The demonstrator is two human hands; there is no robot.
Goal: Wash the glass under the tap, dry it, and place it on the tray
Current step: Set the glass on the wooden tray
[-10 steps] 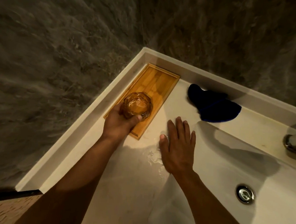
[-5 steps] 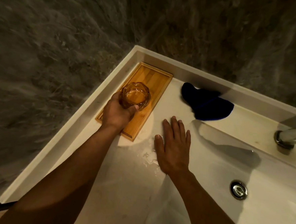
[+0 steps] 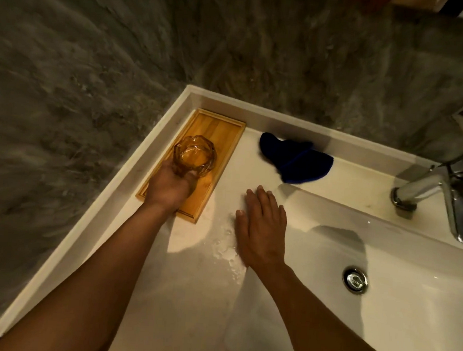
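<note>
Nearest the viewer, two bare forearms reach out over a white countertop [image 3: 182,309]. The right hand [image 3: 262,227] lies flat and open, palm down and holding nothing, on the wet counter just beside the basin [image 3: 407,311], with small puddles of water [image 3: 225,246] at its left edge. Farther and to the left, the left hand [image 3: 169,184] is wrapped around the lower side of an amber faceted glass [image 3: 194,156], which stands upright over the wooden tray [image 3: 217,127]; whether its base is fully down cannot be told.

This looks like the last step, placing the glass. The next move likely calls for easing the fingers off without tipping it.

The tray sits in the far left corner, close against the counter's raised lip [image 3: 84,220], so the left hand has little room on that side; open counter lies to the right. Beyond, a dark blue cloth [image 3: 297,160] lies crumpled near the back edge, and the chrome tap [image 3: 429,186] stands far right.
</note>
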